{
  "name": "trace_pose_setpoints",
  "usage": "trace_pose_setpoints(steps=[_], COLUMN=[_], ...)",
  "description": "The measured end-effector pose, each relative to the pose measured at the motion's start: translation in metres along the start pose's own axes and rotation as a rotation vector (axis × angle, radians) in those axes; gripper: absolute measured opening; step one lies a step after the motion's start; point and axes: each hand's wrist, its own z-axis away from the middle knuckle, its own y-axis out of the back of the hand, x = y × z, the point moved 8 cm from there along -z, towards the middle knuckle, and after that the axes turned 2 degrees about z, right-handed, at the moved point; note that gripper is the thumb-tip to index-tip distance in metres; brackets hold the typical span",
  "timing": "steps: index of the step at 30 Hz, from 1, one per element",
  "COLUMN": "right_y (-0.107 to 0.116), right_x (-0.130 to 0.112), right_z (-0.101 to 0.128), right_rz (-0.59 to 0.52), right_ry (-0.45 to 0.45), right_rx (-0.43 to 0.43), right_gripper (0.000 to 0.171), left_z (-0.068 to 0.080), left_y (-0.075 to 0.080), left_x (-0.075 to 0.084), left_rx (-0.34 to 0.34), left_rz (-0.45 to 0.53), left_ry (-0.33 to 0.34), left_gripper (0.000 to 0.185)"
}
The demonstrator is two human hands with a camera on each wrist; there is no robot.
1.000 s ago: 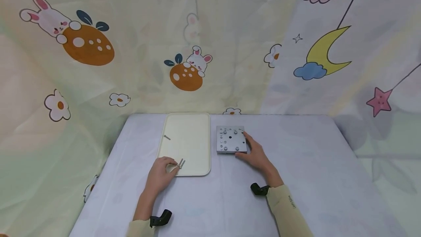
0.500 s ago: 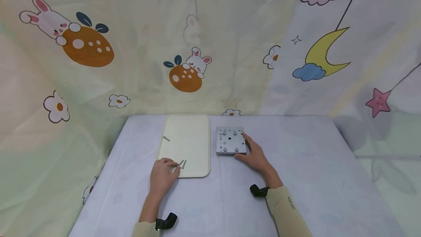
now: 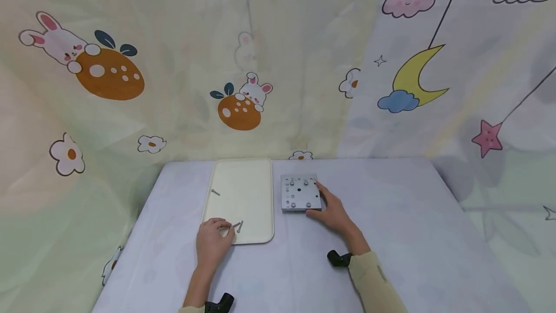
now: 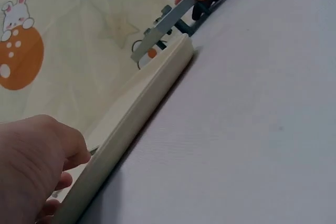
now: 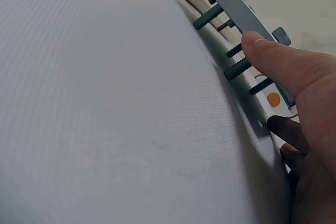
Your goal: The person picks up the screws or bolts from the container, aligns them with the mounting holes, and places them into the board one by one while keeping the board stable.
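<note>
Bright, even light throughout, soft shadows, head view bowed at the edges, and both wrist views blurring up close.

Two hands show: the left hand [image 3: 212,241] and the right hand [image 3: 332,212]. One cream tray [image 3: 256,177] lies on the one tabletop [image 3: 391,235], its near corner under the left hand's fingertips. Three loose screws lie in the tray: a pair [image 3: 237,226] at the left hand's fingertips and a single screw [image 3: 215,192] farther beyond that hand. One square metal plate [image 3: 300,192] sits just ahead of the right hand, touching its fingers. About seven screw heads show on the plate's top face; the exact count is too small to tell. In the right wrist view, four threaded shanks [image 5: 237,68] poke below the plate beside the thumb.
</note>
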Motion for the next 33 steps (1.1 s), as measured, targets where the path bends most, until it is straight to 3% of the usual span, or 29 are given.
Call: trace_pose_setpoints(steps=[5, 9, 16, 22, 25, 28, 33], right_y=[-0.007, -0.008, 0.0, -0.008, -0.006, 0.001, 0.004], right_x=[0.006, 0.006, 0.0, -0.002, -0.003, -0.003, -0.002], right_z=[0.006, 0.008, 0.001, 0.005, 0.006, 0.002, 0.0], right_rz=[-0.015, -0.026, -0.011, -0.023, -0.017, -0.016, 0.0], right_ry=[-0.025, -0.008, 0.03, 0.008, 0.005, 0.011, -0.006], right_rx=[-0.036, -0.027, -0.008, -0.04, -0.037, -0.002, -0.022], right_gripper=[0.108, 0.106, 0.102, 0.104, 0.104, 0.103, 0.104], left_z=[-0.007, -0.019, -0.062, -0.082, -0.095, -0.112, -0.128], left_y=[-0.001, -0.006, -0.014, -0.022, -0.029, -0.039, -0.058], left_x=[-0.005, 0.0, 0.031, 0.058, 0.074, 0.092, 0.111], left_rx=[-0.044, -0.091, -0.17, -0.22, -0.26, -0.302, -0.375], left_rz=[0.123, 0.137, 0.144, 0.102, 0.095, 0.121, 0.142], left_ry=[0.038, -0.009, -0.117, -0.261, -0.301, -0.317, -0.299], left_gripper=[0.01, 0.009, 0.006, 0.007, 0.006, 0.006, 0.006])
